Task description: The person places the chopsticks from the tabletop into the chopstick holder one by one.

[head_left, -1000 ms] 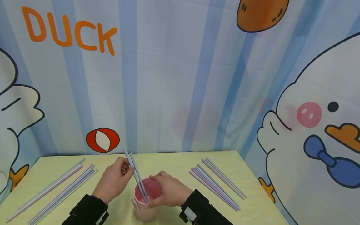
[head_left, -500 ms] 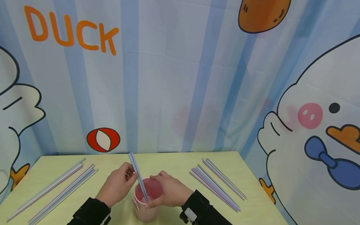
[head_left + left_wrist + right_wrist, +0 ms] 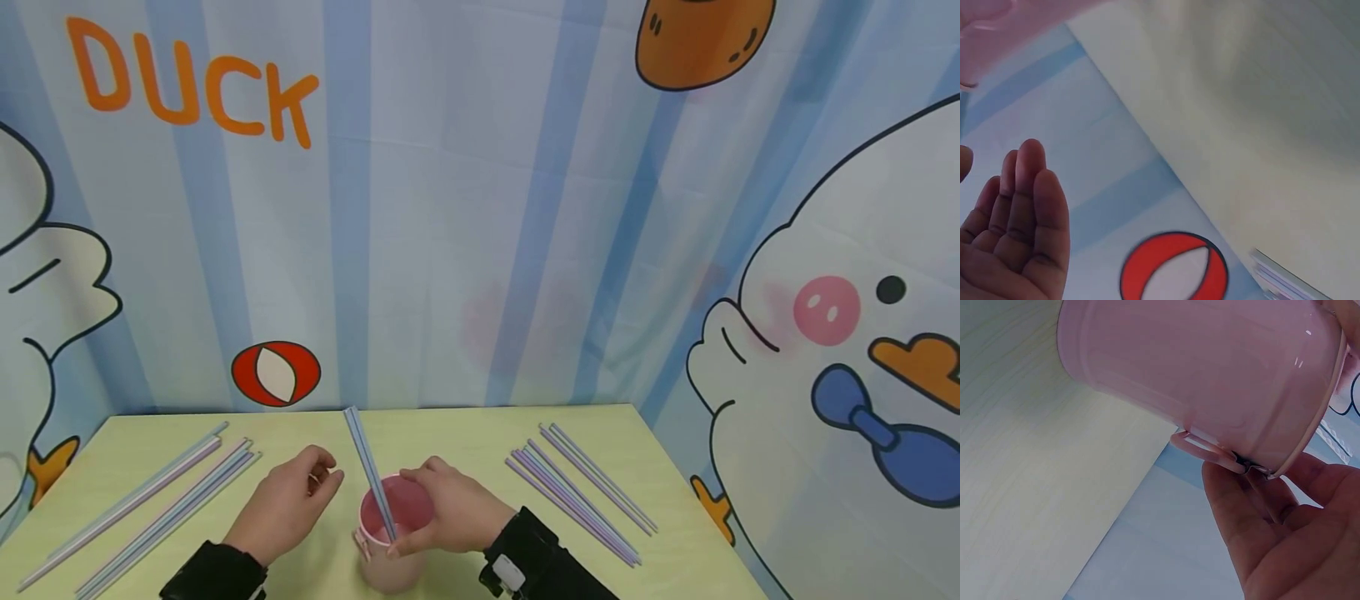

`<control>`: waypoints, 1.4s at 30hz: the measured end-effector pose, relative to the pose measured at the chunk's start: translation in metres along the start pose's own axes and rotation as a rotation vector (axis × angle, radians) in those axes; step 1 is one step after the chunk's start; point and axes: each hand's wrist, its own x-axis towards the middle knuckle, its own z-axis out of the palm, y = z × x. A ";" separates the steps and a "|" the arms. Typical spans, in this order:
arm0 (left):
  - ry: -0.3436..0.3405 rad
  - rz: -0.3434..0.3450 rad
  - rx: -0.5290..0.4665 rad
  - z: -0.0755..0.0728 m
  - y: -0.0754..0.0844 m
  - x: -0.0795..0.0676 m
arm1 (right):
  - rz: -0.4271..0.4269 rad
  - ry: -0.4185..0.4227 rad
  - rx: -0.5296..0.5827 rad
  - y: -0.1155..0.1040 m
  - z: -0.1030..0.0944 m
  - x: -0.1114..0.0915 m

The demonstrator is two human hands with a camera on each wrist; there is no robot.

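Left hand (image 3: 287, 505) relaxed, half open, holding nothing. Right hand (image 3: 463, 508) grips pink cup (image 3: 392, 570) at rim. Since earlier frame: left hand off blue sticks (image 3: 367, 458), which lean in cup.

R hand (image 3: 457, 508) hides part of the pink cup (image 3: 390, 572). Cup's near wall hides the bottoms of the blue sticks (image 3: 371, 471). L wrist view: cup's blurry & cut off up top; thumb of L hand (image 3: 1016, 244) is mostly cut off. Head view: a stick bundle (image 3: 167, 523) runs off the bottom.
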 end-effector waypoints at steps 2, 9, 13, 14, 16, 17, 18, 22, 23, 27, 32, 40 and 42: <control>-0.009 -0.013 0.053 -0.003 -0.012 0.001 | 0.007 -0.001 -0.001 0.000 0.000 0.000; 0.034 0.026 0.279 -0.015 -0.067 0.001 | 0.019 -0.007 0.006 0.000 0.000 0.000; 0.075 0.034 0.383 -0.024 -0.093 -0.001 | 0.020 -0.011 0.012 0.000 0.000 0.000; 0.077 0.025 0.402 -0.026 -0.098 -0.002 | 0.020 -0.012 0.013 0.000 0.000 0.000; 0.070 -0.013 0.429 -0.029 -0.106 -0.002 | 0.020 -0.013 0.012 0.000 0.000 0.001; 0.065 -0.025 0.439 -0.031 -0.110 -0.003 | 0.020 -0.013 0.011 0.001 0.000 0.001; 0.066 -0.031 0.452 -0.031 -0.113 -0.003 | 0.019 -0.013 0.012 0.001 0.000 0.001; 0.064 -0.045 0.497 -0.033 -0.121 -0.006 | 0.018 -0.015 0.013 0.002 0.000 0.001; 0.064 -0.042 0.503 -0.032 -0.123 -0.006 | 0.017 -0.015 0.016 0.002 0.000 0.002; 0.069 -0.033 0.512 -0.030 -0.132 -0.008 | 0.017 -0.014 0.017 0.003 0.001 0.002; 0.038 -0.069 0.484 -0.029 -0.141 -0.008 | 0.019 -0.014 0.015 0.001 0.001 0.001; 0.029 -0.105 0.456 -0.028 -0.145 -0.009 | 0.020 -0.014 0.013 0.001 0.000 0.001; 0.028 -0.109 0.456 -0.028 -0.144 -0.008 | 0.020 -0.013 0.013 0.002 0.000 0.001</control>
